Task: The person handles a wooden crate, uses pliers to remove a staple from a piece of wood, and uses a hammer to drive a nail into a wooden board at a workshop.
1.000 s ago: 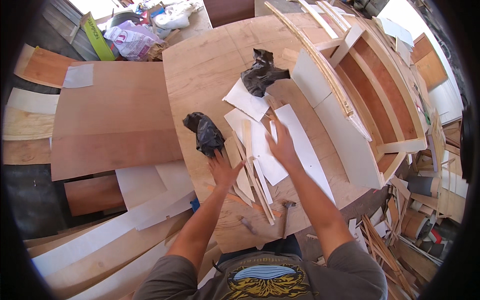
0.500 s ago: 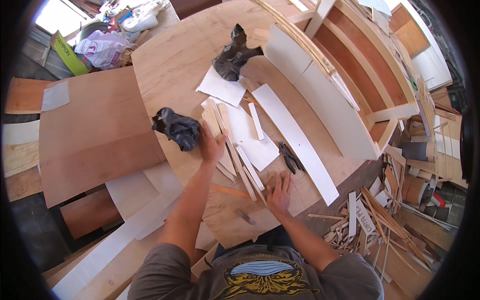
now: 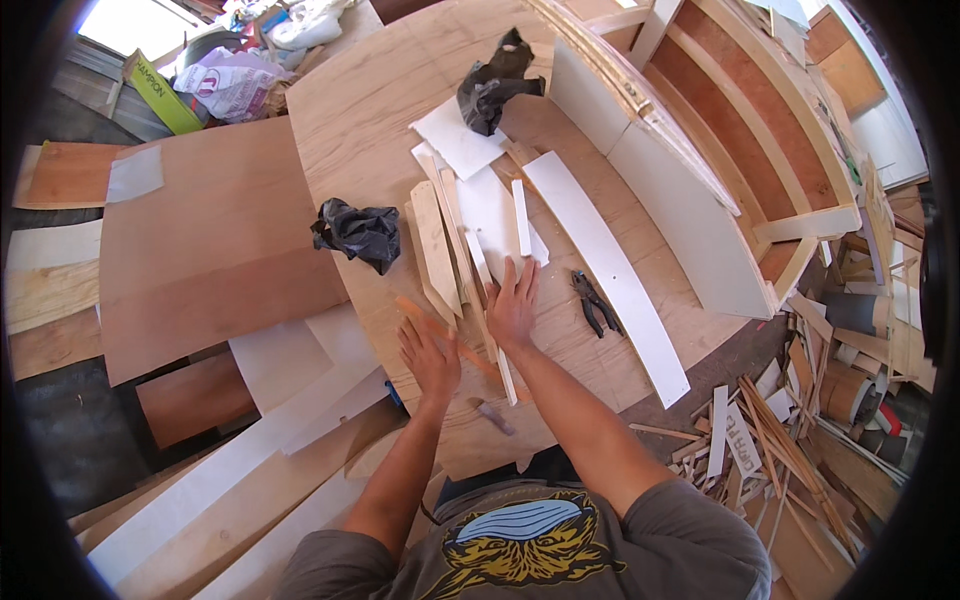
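Observation:
My left hand point(image 3: 431, 362) lies with fingers spread on the plywood tabletop, over an orange strip point(image 3: 408, 306) and just below a bundle of wooden strips point(image 3: 436, 250). With fingers stretched out, my right hand point(image 3: 513, 308) rests at the lower end of a white panel point(image 3: 487, 205), touching or close beside a narrow white strip point(image 3: 478, 258). Neither hand grips anything. A short white strip point(image 3: 521, 217) lies on the panel. To the right of my right hand are dark pliers point(image 3: 595, 303) and a long white board point(image 3: 605, 275).
Crumpled black plastic bags lie at the table's left edge point(image 3: 357, 235) and far side point(image 3: 498, 85). A white-sided wooden cabinet frame point(image 3: 690, 215) stands along the right. Offcuts point(image 3: 775, 450) are heaped on the floor at right; brown sheets point(image 3: 200, 245) lie left.
My left hand has come off the wooden strips and moved nearer me. My right hand has moved forward from the bare tabletop to the white panel. The view has shifted slightly.

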A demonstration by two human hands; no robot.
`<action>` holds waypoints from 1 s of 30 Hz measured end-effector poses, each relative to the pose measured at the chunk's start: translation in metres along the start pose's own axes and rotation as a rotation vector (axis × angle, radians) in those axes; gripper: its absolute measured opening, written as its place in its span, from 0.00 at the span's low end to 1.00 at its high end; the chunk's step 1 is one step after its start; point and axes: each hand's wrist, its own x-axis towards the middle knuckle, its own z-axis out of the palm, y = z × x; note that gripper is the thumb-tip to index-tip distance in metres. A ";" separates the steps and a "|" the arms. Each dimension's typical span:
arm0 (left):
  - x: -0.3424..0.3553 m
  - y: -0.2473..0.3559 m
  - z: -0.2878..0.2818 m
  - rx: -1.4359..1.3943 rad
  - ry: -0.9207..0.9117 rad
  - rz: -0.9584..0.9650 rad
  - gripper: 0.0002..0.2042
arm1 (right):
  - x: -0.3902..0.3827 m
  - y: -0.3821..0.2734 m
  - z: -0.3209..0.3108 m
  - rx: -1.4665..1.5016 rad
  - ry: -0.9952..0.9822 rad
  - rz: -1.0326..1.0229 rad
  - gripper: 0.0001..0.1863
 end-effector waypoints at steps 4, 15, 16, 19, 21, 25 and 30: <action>-0.014 -0.001 0.021 0.080 -0.194 -0.033 0.39 | 0.028 0.010 -0.003 0.066 0.011 -0.023 0.32; 0.077 -0.016 0.030 0.240 -0.054 0.081 0.37 | -0.042 0.101 -0.116 -0.459 0.121 0.174 0.36; 0.072 -0.013 0.027 0.175 -0.002 0.067 0.36 | -0.045 0.105 -0.114 -0.508 0.120 0.130 0.35; 0.042 0.016 0.013 0.065 0.040 0.161 0.34 | -0.046 0.105 -0.108 -0.549 0.103 0.130 0.33; 0.000 0.027 0.011 0.034 -0.010 0.328 0.31 | -0.046 0.094 -0.102 -0.537 0.082 0.154 0.32; -0.057 0.030 0.017 0.033 -0.233 0.579 0.29 | -0.046 0.089 -0.094 -0.320 0.022 0.017 0.28; -0.043 0.009 0.027 0.265 -0.051 0.577 0.26 | -0.044 0.113 -0.135 -0.390 0.148 0.157 0.32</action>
